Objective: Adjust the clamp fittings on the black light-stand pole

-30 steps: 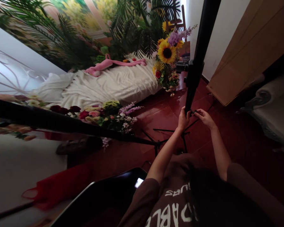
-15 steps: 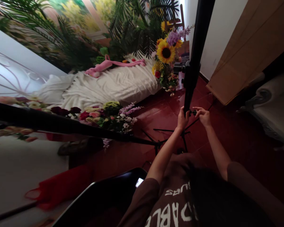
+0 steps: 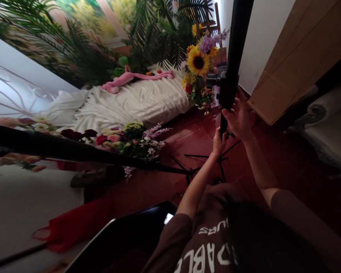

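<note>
A tall black light stand rises in front of me, its spread legs on the floor. My left hand is wrapped round its lower pole. Just above, my right hand is open beside the pole, with fingers spread and thumb near the tube; whether it touches cannot be made out. A black knob sticks out on the right of the pole by my left hand. Higher up, a clamp collar with a knob sits on the pole.
A second black pole crosses the left side. A black bin-like container stands close below, near a red cloth bag. Behind are flowers, a white-draped platform with a pink plush toy, and a brown board at right.
My right hand has left the small knob and moved up along the pole, its fingers now spread. My left hand keeps its grip on the lower pole.
</note>
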Motion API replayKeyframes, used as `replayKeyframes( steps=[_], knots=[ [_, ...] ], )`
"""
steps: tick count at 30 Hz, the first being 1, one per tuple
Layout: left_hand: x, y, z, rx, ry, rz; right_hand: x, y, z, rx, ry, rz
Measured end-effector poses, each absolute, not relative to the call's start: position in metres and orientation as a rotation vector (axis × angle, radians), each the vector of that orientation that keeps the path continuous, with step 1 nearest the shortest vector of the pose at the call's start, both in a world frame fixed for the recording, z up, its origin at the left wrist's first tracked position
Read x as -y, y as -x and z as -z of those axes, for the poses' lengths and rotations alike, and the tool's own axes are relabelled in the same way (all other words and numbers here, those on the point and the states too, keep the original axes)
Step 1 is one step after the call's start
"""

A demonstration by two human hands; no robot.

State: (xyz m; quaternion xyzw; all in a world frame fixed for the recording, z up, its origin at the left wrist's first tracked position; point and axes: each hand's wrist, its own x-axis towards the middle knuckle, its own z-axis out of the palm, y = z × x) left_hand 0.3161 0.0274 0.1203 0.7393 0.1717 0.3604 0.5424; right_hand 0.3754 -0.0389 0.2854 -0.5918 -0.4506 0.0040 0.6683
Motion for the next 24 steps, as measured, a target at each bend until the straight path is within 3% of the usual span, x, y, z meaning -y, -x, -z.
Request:
replayKeyframes(
  steps=[5,13,19,24],
  knots=[
    [-0.029,-0.317,-0.119,-0.391,-1.773,-0.874,0.014,-0.368,-0.301,1.016,1.499,0.209],
    [-0.033,-0.316,-0.118,-0.405,-1.785,-0.751,0.011,-0.375,-0.288,0.962,1.615,0.286],
    [-0.034,-0.314,-0.120,-0.383,-1.784,-0.700,0.014,-0.374,-0.284,0.968,1.572,0.251],
    [-0.036,-0.319,-0.111,-0.368,-1.797,-0.757,0.026,-0.366,-0.249,0.889,1.715,0.167]
  ],
)
